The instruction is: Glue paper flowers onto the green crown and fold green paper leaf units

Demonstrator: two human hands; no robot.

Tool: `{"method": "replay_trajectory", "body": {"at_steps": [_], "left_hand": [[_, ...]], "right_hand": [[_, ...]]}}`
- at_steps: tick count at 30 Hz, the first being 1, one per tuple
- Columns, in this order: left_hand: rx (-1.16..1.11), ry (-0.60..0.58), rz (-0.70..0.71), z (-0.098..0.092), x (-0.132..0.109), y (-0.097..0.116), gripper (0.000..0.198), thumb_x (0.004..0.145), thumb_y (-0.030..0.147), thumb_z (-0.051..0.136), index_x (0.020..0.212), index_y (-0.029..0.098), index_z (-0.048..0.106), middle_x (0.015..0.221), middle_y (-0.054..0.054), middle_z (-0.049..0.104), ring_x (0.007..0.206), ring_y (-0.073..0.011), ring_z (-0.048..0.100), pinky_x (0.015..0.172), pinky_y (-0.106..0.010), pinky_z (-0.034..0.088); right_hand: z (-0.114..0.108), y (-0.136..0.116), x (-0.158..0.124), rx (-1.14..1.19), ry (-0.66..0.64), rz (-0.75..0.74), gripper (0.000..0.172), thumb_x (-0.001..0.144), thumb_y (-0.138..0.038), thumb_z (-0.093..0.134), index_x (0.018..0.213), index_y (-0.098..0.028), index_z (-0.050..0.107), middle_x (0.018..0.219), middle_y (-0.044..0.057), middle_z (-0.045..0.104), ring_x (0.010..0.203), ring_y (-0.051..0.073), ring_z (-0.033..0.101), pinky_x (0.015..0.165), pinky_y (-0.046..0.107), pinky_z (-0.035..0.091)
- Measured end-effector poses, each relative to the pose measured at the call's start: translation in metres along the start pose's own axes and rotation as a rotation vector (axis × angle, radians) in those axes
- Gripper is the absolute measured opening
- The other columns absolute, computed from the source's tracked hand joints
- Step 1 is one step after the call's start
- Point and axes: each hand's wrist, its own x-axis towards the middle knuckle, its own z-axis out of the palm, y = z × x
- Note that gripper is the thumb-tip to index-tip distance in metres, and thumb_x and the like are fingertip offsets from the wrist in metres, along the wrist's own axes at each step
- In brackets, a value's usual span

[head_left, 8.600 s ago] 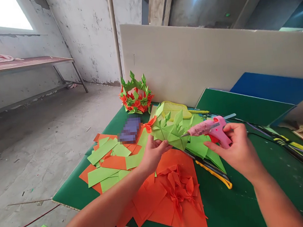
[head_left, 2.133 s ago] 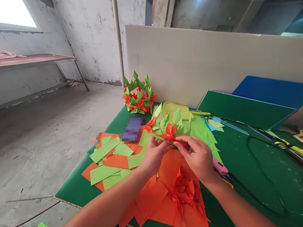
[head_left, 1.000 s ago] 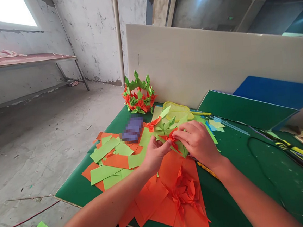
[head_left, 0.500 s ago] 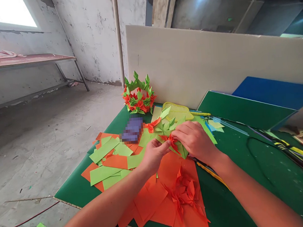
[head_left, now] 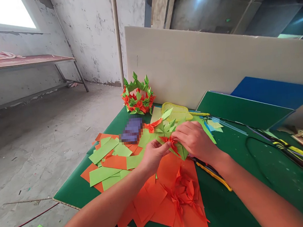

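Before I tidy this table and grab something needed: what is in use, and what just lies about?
In use:
small orange folded paper flower, in the right hand
light green folded paper piece, in the left hand

Lying about:
green-and-orange paper wreath
yellow-handled cutter
loose green and orange paper strips
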Motion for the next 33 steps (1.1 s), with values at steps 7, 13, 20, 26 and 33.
{"method": "replay_trajectory", "body": {"at_steps": [7, 13, 20, 26, 33], "left_hand": [[0.042, -0.011, 0.008, -0.0014, 0.0008, 0.0004, 0.034, 0.068, 0.035, 0.081, 0.096, 0.016, 0.073, 0.099, -0.009, 0.073, 0.087, -0.0178, 0.066, 0.082, -0.031, 0.05], [0.09, 0.005, 0.008, -0.0038, 0.0023, -0.001, 0.033, 0.068, 0.036, 0.081, 0.094, 0.017, 0.074, 0.095, -0.007, 0.073, 0.079, -0.0139, 0.063, 0.075, -0.026, 0.047], [0.077, -0.003, 0.004, -0.003, 0.0029, 0.0, 0.033, 0.068, 0.035, 0.081, 0.095, 0.017, 0.074, 0.097, -0.008, 0.073, 0.084, -0.0163, 0.065, 0.077, -0.028, 0.048], [0.055, -0.019, 0.003, -0.0021, 0.0012, 0.0007, 0.035, 0.067, 0.036, 0.081, 0.095, 0.017, 0.074, 0.099, -0.01, 0.074, 0.088, -0.0188, 0.066, 0.084, -0.033, 0.05], [-0.016, -0.022, 0.003, 0.0025, -0.0003, 0.002, 0.035, 0.067, 0.035, 0.082, 0.096, 0.017, 0.073, 0.103, -0.009, 0.073, 0.091, -0.0184, 0.067, 0.085, -0.032, 0.05]], "right_hand": [[-0.0014, 0.0015, -0.0019, 0.018, -0.021, 0.059, 0.014, 0.093, -0.022, 0.057, 0.086, -0.023, 0.07, 0.116, 0.005, 0.066, 0.11, 0.022, 0.055, 0.09, 0.038, 0.032], [-0.0024, 0.003, -0.0018, 0.054, -0.072, 0.1, 0.014, 0.094, -0.023, 0.056, 0.088, -0.025, 0.07, 0.136, 0.005, 0.057, 0.127, 0.024, 0.047, 0.099, 0.043, 0.027], [-0.0037, 0.0069, -0.0015, 0.14, -0.094, 0.098, 0.018, 0.096, -0.02, 0.051, 0.089, -0.025, 0.067, 0.094, 0.0, 0.073, 0.1, 0.018, 0.061, 0.102, 0.045, 0.021], [-0.0068, 0.0075, 0.0014, 0.119, -0.088, 0.068, 0.021, 0.095, -0.017, 0.05, 0.085, -0.024, 0.067, 0.086, -0.001, 0.072, 0.094, 0.017, 0.062, 0.101, 0.046, 0.02], [-0.007, 0.0077, 0.0012, 0.038, -0.051, 0.017, 0.021, 0.093, -0.013, 0.05, 0.086, -0.024, 0.067, 0.087, -0.001, 0.072, 0.093, 0.016, 0.06, 0.101, 0.044, 0.019]]}}
